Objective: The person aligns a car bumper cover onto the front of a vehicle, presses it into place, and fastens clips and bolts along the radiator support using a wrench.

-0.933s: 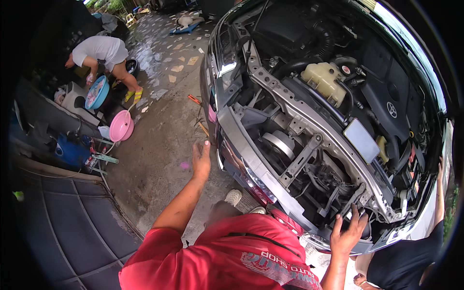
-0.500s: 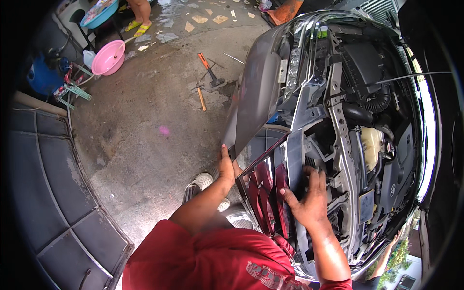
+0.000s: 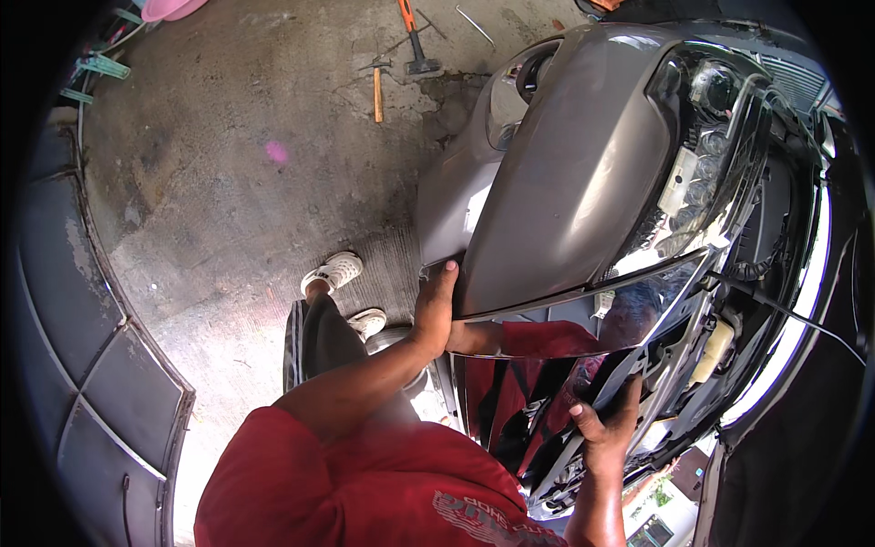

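At the left edge of the frame stands a grey gate; above it a pink basin is cut off by the rim. Two hammers, one with a plain wooden handle and one with an orange grip, lie on the concrete at upper centre. The left hand meets the lower edge of the grey bumper at mid-frame, thumb pointing up; its fingers are hidden, so I can't tell how tightly it holds. Right of centre, the right hand is at the glossy grille, thumb spread well away from the fingers. Beyond, at upper right, sits the headlight. Just under a second ago both hands hung free of the car; now both are at its front, so the handling centres there.
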Demonstrator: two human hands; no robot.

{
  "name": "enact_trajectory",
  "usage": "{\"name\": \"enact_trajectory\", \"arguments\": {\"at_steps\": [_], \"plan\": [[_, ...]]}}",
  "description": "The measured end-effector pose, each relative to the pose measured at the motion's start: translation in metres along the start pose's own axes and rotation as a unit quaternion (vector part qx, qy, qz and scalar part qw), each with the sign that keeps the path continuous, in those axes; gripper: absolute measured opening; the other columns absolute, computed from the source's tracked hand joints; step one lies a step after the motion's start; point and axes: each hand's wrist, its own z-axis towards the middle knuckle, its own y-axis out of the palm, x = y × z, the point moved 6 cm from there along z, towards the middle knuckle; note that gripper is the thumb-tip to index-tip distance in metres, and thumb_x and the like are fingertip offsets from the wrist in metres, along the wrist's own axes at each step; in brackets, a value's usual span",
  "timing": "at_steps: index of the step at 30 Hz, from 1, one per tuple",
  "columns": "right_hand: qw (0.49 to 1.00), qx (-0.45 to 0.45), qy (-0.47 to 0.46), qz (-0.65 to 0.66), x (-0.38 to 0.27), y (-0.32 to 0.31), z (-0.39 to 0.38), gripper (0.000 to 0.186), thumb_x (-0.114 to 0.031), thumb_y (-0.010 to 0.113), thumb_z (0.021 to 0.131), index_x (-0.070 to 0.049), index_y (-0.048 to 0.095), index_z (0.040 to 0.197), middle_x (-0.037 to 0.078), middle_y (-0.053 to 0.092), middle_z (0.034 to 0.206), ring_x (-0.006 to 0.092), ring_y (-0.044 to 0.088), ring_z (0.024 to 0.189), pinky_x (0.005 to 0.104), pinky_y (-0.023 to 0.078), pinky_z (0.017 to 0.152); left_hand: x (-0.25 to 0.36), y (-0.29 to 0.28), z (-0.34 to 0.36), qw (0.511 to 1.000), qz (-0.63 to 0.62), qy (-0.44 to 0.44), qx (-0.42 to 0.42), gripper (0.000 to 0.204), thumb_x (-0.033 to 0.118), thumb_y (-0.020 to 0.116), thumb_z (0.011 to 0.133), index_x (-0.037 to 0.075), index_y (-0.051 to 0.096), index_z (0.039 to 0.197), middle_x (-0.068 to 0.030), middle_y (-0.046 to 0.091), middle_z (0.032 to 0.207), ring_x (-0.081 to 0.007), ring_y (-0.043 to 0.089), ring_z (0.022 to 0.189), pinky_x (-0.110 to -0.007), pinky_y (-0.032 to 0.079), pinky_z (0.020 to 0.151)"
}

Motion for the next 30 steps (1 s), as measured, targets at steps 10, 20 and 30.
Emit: {"name": "enact_trajectory", "arguments": {"at_steps": [10, 20, 30], "plan": [[0.988, -0.057, 0.11, 0.089, 0.0, 0.007, 0.013, 0.077, -0.037, 0.106, 0.064, -0.001, 0.068, 0.12, 0.003, 0.074, 0.108, 0.0157, 0.071, 0.096, 0.0309, 0.056, 0.089, 0.004, 0.015, 0.006, 0.995, -0.056, -0.005, -0.086, 0.061, 0.055, 0.043, 0.115, 0.0, 0.072, 0.119, -0.0137, 0.076, 0.109, -0.022, 0.072, 0.099, -0.037, 0.056, 0.091], [0.992, -0.05, 0.086, 0.072, 0.012, 0.0, 0.012, 0.072, -0.038, 0.103, 0.066, -0.003, 0.065, 0.115, 0.0, 0.068, 0.095, 0.0131, 0.065, 0.083, 0.0271, 0.051, 0.075, -0.023, 0.004, 0.016, 0.994, -0.062, -0.052, -0.073, 0.075, 0.063, 0.038, 0.113, -0.003, 0.072, 0.122, -0.0156, 0.077, 0.11, -0.0243, 0.073, 0.102, -0.037, 0.054, 0.094], [0.989, -0.071, 0.091, 0.088, -0.003, 0.009, 0.013, 0.072, -0.029, 0.099, 0.074, 0.002, 0.063, 0.128, 0.007, 0.072, 0.114, 0.0173, 0.068, 0.103, 0.0341, 0.054, 0.096, -0.004, -0.003, 0.01, 0.996, 0.056, -0.016, 0.067, 0.068, 0.058, 0.048, 0.112, -0.005, 0.068, 0.126, -0.0221, 0.072, 0.116, -0.03, 0.068, 0.109, -0.041, 0.051, 0.098]]}}
